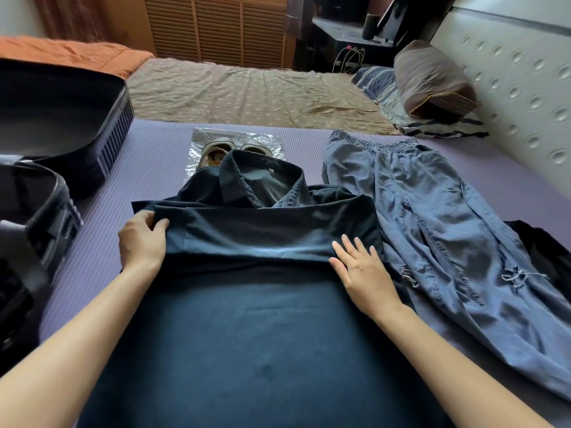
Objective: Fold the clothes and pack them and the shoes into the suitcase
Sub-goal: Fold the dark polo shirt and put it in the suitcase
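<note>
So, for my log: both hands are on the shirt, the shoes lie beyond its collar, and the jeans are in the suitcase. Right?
Not the jeans: the head view shows them on the mat right of the shirt, outside the suitcase. The left hand, right hand and shoes are as you say.

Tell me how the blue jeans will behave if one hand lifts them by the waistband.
The jeans will probably hang limp: they lie in soft wrinkles, so the legs should droop. Being long denim, they may feel fairly heavy. The frayed rips might catch on fingers.
</note>
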